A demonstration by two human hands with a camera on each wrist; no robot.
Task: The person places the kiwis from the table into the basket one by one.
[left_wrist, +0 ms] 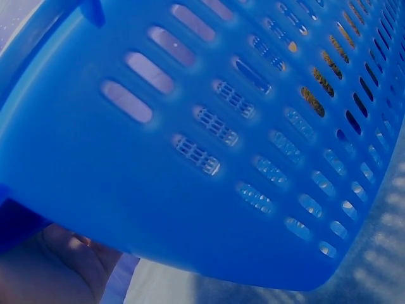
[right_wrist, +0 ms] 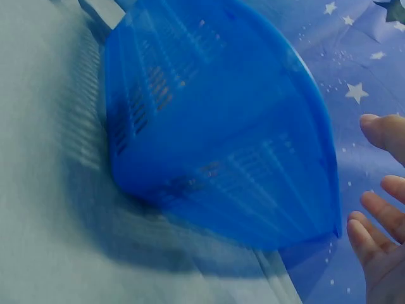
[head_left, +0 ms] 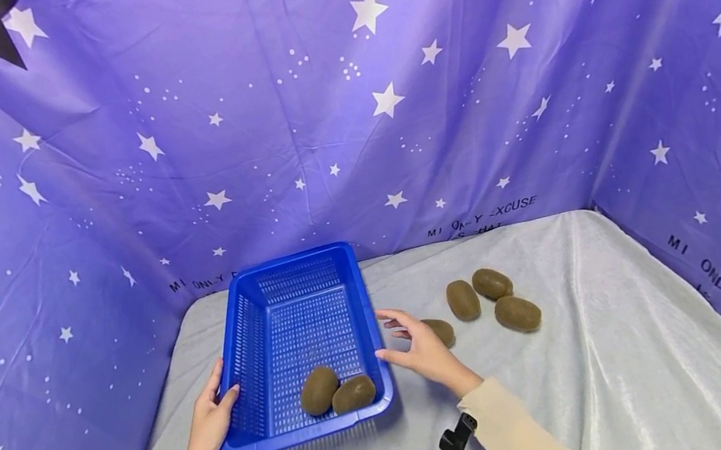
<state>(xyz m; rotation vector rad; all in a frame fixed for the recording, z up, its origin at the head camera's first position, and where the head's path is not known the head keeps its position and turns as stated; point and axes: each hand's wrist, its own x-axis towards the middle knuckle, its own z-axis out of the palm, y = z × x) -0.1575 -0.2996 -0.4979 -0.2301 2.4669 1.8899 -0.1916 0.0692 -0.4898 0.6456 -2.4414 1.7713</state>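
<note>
Pale sleeves (head_left: 524,431) lay nearest, each with a black mount (head_left: 458,436) at the wrist. The left hand (head_left: 207,426) grasped the blue basket (head_left: 308,324) by its left rim, thumb over the edge; the right hand (head_left: 425,351) was released, its fingers spread just beside the right rim. Side by side, 2 kiwis (head_left: 319,390) sat toward the basket's near right corner. To the right, 4 more kiwis (head_left: 463,300) lay on pale grey cloth (head_left: 612,366), 1 partly hidden behind the right hand. That cloth was softly sheeny and creased. Around it, purple curtains (head_left: 303,132) hung on 3 sides, printed with white stars (head_left: 367,10) and black lettering (head_left: 483,216).
</note>
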